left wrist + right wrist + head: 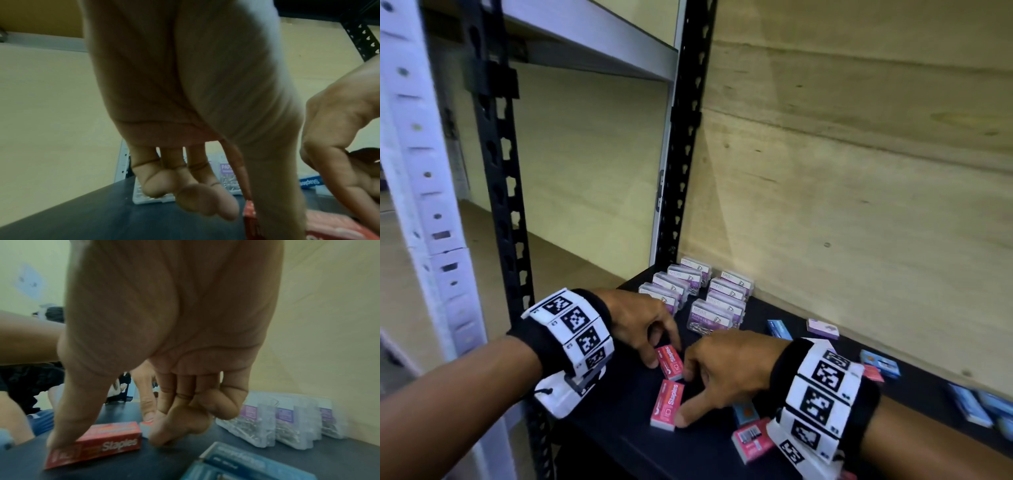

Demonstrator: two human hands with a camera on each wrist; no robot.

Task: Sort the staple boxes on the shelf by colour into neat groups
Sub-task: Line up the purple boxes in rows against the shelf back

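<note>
Two red staple boxes lie end to end on the black shelf (616, 435). My left hand (664, 349) pinches the farther red box (670, 363) between thumb and index finger; the left wrist view shows that box's end (249, 216) beside the thumb. My right hand (685, 394) holds the nearer red box (667, 405), thumb at its near end and curled fingers at its far end. In the right wrist view this box (98, 444) reads "Staples". A third red box (751, 442) lies barcode up by my right wrist.
Clear paper clip boxes (702, 298) stand in two rows at the back left corner. Blue staple boxes (779, 329) (880, 364) (969, 404) and a lilac box (823, 328) lie scattered to the right. A black upright (503, 205) bounds the left side, a wooden panel (859, 171) the back.
</note>
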